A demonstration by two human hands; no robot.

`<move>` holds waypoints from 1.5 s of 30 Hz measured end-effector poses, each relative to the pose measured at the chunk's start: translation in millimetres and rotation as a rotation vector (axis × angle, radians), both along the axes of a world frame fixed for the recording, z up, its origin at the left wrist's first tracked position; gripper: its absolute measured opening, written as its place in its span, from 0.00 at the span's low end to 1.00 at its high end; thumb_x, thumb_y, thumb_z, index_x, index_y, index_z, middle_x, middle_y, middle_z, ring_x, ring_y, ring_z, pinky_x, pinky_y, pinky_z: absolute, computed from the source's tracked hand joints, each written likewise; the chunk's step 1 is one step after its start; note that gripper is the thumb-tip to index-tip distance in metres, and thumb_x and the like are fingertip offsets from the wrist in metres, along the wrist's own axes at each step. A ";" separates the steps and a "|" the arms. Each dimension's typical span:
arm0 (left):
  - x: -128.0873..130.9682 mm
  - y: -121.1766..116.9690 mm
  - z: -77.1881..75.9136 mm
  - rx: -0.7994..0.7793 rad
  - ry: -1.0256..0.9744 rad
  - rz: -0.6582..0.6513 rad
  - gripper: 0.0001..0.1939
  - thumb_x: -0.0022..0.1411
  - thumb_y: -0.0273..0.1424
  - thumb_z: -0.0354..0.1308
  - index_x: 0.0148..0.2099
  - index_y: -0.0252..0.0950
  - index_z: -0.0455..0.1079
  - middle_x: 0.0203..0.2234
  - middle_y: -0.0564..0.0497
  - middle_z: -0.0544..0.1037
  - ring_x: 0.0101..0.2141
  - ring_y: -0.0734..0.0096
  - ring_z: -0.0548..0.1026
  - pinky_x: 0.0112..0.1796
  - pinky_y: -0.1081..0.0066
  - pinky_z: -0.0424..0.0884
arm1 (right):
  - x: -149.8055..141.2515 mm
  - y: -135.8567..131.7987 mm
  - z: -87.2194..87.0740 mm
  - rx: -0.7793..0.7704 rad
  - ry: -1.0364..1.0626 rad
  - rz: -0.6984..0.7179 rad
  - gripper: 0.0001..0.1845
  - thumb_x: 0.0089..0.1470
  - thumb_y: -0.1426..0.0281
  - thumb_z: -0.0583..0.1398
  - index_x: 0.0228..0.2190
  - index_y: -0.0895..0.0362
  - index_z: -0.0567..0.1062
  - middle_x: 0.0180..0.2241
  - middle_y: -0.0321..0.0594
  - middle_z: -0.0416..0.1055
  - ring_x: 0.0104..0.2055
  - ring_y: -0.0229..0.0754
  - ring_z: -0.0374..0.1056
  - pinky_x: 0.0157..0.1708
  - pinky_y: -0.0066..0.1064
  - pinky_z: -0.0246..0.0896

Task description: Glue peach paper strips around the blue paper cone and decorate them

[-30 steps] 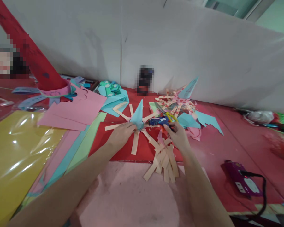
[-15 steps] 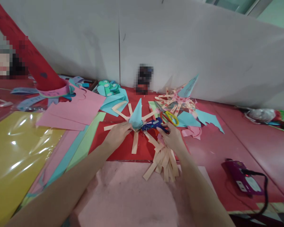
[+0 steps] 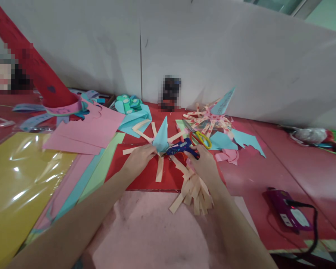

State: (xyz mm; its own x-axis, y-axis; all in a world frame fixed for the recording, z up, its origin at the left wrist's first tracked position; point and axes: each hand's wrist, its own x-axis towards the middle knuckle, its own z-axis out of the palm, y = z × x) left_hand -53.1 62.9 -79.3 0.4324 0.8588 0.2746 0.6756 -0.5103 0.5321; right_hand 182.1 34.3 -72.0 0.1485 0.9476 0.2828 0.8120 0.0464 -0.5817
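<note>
A light blue paper cone (image 3: 160, 139) stands upright on a red sheet (image 3: 140, 181), with cream paper strips (image 3: 159, 170) radiating from its base. My left hand (image 3: 141, 158) pinches the cone's lower left edge, fingertips partly hidden. Wrapped round the handle of a dark blue glue gun (image 3: 180, 146) is my right hand (image 3: 203, 160); the nozzle end reaches the cone's right base. A pile of loose cream strips (image 3: 194, 190) lies just below my right hand. Scissors (image 3: 201, 139) with yellow and red handles lie behind the glue gun.
Another blue cone (image 3: 223, 102) with patterned strips stands at the back right. Pink sheets (image 3: 84, 130) and a shiny yellow sheet (image 3: 25, 179) cover the left. A purple box (image 3: 288, 211) with a black cord sits at right. A red tube (image 3: 36, 59) leans at left.
The glue gun and my right hand shift very slightly, the nozzle staying at the cone's base. My left hand and the cone hold their place.
</note>
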 end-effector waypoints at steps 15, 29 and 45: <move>0.6 0.9 2.4 -0.019 0.042 0.005 0.11 0.60 0.21 0.48 0.33 0.38 0.69 0.33 0.52 0.77 0.36 0.67 0.75 0.37 0.69 0.70 | -11.2 -8.2 7.4 0.042 -0.149 -0.041 0.17 0.55 0.54 0.54 0.35 0.54 0.72 0.36 0.45 0.73 0.35 0.48 0.71 0.26 0.32 0.57; 0.5 -0.7 4.3 -0.012 0.046 -0.004 0.09 0.61 0.22 0.50 0.34 0.37 0.69 0.35 0.51 0.77 0.37 0.66 0.75 0.38 0.69 0.70 | -7.6 -4.0 5.3 0.108 -0.071 0.012 0.15 0.54 0.56 0.56 0.32 0.55 0.70 0.35 0.45 0.72 0.36 0.47 0.70 0.31 0.34 0.62; 0.1 0.0 2.9 -0.016 0.060 0.010 0.09 0.62 0.22 0.49 0.33 0.36 0.69 0.34 0.51 0.77 0.36 0.66 0.75 0.38 0.69 0.69 | -12.7 -8.2 2.6 0.327 -0.206 0.033 0.11 0.56 0.60 0.57 0.33 0.56 0.69 0.32 0.42 0.71 0.34 0.44 0.70 0.31 0.33 0.64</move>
State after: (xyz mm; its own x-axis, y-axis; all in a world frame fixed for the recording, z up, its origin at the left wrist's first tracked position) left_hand -52.9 63.0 -76.5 0.4388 0.8674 0.2347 0.7117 -0.4949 0.4986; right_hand 169.5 26.1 -69.4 0.0280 0.8058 0.5916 0.9052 0.2306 -0.3570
